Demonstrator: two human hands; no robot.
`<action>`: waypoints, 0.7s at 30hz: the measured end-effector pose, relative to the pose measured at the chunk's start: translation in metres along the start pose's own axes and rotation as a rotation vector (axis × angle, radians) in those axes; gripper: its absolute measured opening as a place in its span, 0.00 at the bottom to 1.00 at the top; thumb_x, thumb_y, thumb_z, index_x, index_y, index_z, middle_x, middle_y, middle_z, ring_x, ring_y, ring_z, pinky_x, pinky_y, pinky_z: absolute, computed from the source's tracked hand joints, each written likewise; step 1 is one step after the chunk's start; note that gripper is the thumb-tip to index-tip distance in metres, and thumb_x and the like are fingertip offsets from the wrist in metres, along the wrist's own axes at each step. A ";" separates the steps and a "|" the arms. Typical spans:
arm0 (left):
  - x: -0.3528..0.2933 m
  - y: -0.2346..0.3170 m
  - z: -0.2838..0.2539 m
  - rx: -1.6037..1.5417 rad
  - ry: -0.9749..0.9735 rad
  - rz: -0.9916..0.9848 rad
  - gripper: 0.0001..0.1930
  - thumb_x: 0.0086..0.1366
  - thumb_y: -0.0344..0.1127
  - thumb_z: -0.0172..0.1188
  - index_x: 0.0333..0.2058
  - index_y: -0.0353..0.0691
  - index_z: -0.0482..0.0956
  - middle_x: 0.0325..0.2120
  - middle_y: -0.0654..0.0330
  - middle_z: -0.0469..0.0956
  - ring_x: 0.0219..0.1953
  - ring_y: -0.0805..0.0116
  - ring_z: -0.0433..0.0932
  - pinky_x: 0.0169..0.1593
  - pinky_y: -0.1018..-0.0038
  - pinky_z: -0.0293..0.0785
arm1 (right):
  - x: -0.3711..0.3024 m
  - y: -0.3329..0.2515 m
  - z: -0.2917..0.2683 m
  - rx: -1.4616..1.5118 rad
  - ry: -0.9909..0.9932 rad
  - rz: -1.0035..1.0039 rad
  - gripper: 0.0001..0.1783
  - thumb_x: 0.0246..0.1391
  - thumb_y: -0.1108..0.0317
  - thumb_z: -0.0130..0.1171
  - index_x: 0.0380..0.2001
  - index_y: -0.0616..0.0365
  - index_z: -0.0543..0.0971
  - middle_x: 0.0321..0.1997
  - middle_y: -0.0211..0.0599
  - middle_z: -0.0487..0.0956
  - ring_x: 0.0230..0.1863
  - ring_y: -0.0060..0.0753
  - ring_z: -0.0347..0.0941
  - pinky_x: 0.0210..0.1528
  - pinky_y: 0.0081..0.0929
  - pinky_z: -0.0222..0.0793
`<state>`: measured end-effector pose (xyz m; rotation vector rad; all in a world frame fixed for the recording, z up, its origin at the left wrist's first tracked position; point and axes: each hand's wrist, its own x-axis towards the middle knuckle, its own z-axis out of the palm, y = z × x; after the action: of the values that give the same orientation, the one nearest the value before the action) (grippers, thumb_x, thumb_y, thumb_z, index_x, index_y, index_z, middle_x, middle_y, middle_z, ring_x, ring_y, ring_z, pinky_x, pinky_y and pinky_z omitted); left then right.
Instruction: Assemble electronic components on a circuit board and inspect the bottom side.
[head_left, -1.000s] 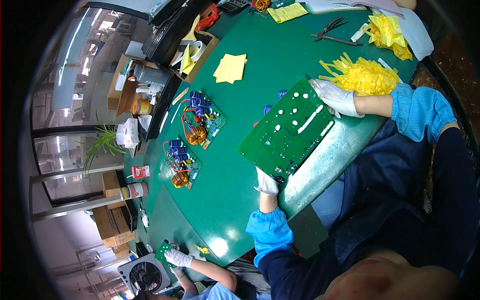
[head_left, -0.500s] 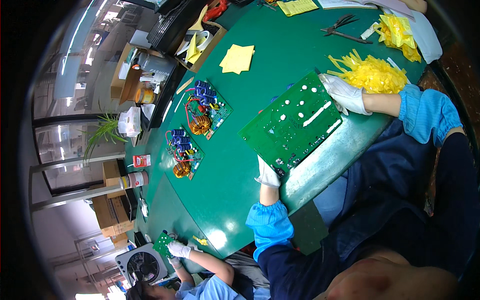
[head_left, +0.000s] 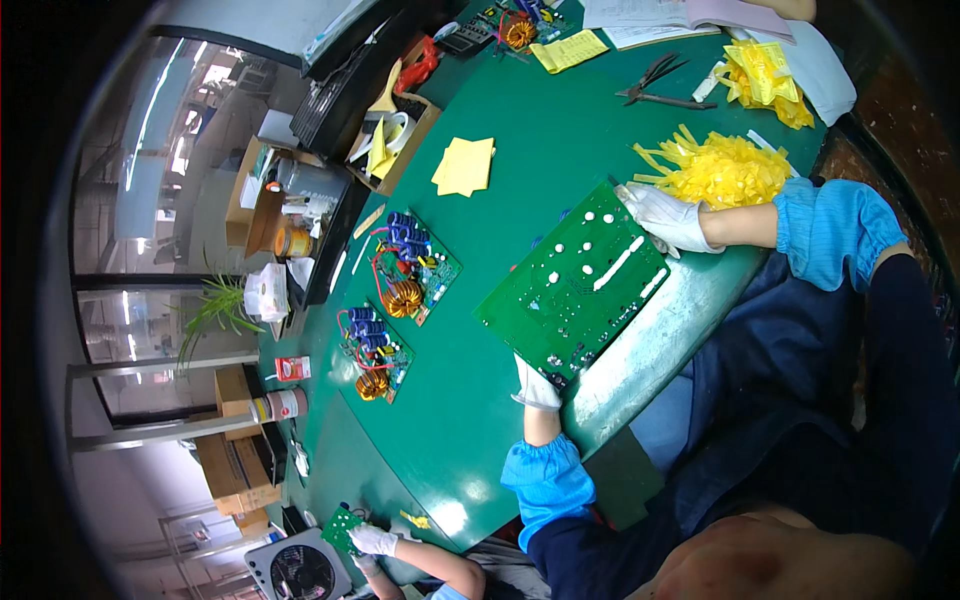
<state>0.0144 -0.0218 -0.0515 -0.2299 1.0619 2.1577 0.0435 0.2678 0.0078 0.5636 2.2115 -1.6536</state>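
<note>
A large green circuit board [head_left: 575, 285] is held up tilted over the table's near edge, its underside with white blobs and solder joints facing me. My right hand [head_left: 672, 215], in a white glove, grips the board's upper right edge. The white-gloved left hand [head_left: 537, 384] is closed on its lower corner, the fingers partly hidden behind the board. Bits of blue and red parts peek out past the board's far edge. Two more populated boards lie on the table to the left, one [head_left: 410, 265] with blue capacitors and a copper coil, the other [head_left: 375, 352] similar.
On the green table [head_left: 440, 420] lie yellow paper sheets [head_left: 464, 166], cutting pliers [head_left: 665, 85] and a heap of yellow strips [head_left: 720, 168]. A parts box [head_left: 400, 140] stands at the far edge. At lower left, a co-worker's gloved hand [head_left: 372, 540] holds another green board [head_left: 341, 529].
The view has shifted, so the table things sit differently in the picture. Both hands still hold the board, at much the same tilt. Another coil board now shows at the top.
</note>
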 end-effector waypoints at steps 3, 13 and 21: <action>-0.001 0.000 0.004 0.001 0.025 -0.006 0.23 0.67 0.47 0.36 0.50 0.35 0.64 0.43 0.53 0.72 0.40 0.60 0.75 0.41 0.66 0.75 | -0.010 -0.008 -0.004 -0.044 -0.013 -0.024 0.24 0.60 0.47 0.27 0.38 0.57 0.62 0.16 0.35 0.63 0.12 0.26 0.62 0.12 0.23 0.60; -0.002 -0.001 -0.001 0.111 0.081 0.025 0.25 0.67 0.50 0.34 0.52 0.37 0.63 0.46 0.53 0.70 0.43 0.58 0.73 0.44 0.63 0.74 | 0.004 0.010 -0.003 -0.099 -0.016 -0.159 0.20 0.60 0.53 0.29 0.40 0.58 0.61 0.18 0.36 0.65 0.14 0.26 0.64 0.13 0.22 0.62; 0.001 -0.001 -0.001 0.087 0.024 0.018 0.26 0.67 0.51 0.34 0.52 0.36 0.63 0.46 0.53 0.70 0.44 0.57 0.73 0.43 0.62 0.74 | 0.019 0.033 0.001 -0.101 0.072 -0.318 0.21 0.60 0.51 0.29 0.39 0.58 0.61 0.15 0.36 0.65 0.12 0.26 0.63 0.11 0.22 0.60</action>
<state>0.0144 -0.0219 -0.0531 -0.2066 1.1729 2.1234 0.0431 0.2772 -0.0298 0.2578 2.5275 -1.6762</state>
